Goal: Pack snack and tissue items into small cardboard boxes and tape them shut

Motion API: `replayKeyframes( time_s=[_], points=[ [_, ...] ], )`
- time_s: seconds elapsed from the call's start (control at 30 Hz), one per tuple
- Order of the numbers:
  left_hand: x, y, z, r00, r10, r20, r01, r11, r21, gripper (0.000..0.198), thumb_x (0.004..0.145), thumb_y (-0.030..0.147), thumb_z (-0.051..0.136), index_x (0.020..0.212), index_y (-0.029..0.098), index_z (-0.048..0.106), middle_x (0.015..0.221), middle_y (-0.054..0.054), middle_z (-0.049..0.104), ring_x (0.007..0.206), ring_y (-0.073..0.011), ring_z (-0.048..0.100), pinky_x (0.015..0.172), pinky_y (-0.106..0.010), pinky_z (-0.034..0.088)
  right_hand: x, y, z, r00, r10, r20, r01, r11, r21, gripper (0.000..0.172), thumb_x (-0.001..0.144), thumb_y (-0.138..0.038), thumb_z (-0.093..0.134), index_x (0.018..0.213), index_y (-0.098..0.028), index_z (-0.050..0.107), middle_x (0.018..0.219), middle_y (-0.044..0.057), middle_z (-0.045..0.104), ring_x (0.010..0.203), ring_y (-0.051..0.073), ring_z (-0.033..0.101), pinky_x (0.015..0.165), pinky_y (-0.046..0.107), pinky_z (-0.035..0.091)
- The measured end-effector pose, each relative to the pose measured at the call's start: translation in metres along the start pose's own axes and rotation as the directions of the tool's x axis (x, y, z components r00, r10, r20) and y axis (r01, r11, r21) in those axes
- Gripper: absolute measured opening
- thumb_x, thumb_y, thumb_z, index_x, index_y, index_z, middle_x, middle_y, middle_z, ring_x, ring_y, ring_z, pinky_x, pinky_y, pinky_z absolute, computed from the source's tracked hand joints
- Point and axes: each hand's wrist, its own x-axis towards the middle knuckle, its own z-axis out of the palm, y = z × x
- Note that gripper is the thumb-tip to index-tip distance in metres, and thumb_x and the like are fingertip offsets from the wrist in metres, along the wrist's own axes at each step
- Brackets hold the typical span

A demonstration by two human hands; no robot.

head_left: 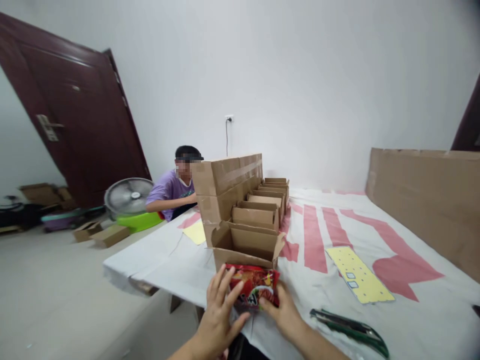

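A shiny red packet of instant noodles (254, 281) is in front of me at the table's near edge, against the front of an open cardboard box (245, 256). My right hand (288, 314) grips the packet's right end, thumb across its front. Spread fingers of my left hand (217, 312) rest over the packet's left side, with the thumb held away below. Behind the nearest box, several more open boxes (253, 216) run back in a row.
Taped closed cartons (227, 175) form a wall left of the row, and a person (170, 195) sits beyond it. To the right lie a yellow cut-out (360, 275) and a green utility knife (350, 330). A large cardboard panel (423, 200) stands at far right.
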Motion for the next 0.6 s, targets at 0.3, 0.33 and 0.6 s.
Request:
replayKeyframes(
  time_s=[0.3,0.33,0.6],
  points=[
    [-0.001,-0.029,0.026,0.961,-0.254,0.110,0.235,0.959,0.159,0.062,0.074,0.024,0.067,0.134,0.029,0.052,0.156,-0.012,0.026,0.144,-0.0406,0.009,0.107,-0.063,0.028,-0.034,0.018,0.001,0.997,-0.050,-0.065,0.043,0.993,-0.110,0.057,0.069,-0.021,0.067,0.124,-0.020,0.053,0.119,0.010,0.065,0.109,0.027,0.062,0.095,0.040,0.050],
    [0.001,-0.032,0.027,0.963,-0.248,0.107,0.232,0.962,0.142,0.062,0.074,0.023,0.067,0.133,0.028,0.053,0.157,-0.013,0.023,0.145,-0.0407,0.005,0.107,-0.063,0.028,-0.034,0.021,0.002,0.996,-0.058,-0.073,0.048,0.991,-0.128,0.056,0.069,-0.020,0.066,0.124,-0.020,0.053,0.119,0.010,0.065,0.110,0.027,0.062,0.095,0.039,0.050],
    [0.018,-0.030,0.047,0.956,-0.222,0.189,0.237,0.970,-0.057,0.059,0.076,0.018,0.064,0.132,0.021,0.048,0.159,-0.016,0.013,0.143,-0.0350,0.020,0.110,-0.052,0.033,-0.034,0.046,0.015,0.939,-0.234,-0.251,0.138,0.927,-0.348,0.063,0.070,-0.019,0.063,0.131,-0.019,0.046,0.137,0.014,0.051,0.127,0.031,0.048,0.105,0.046,0.042]
  ],
)
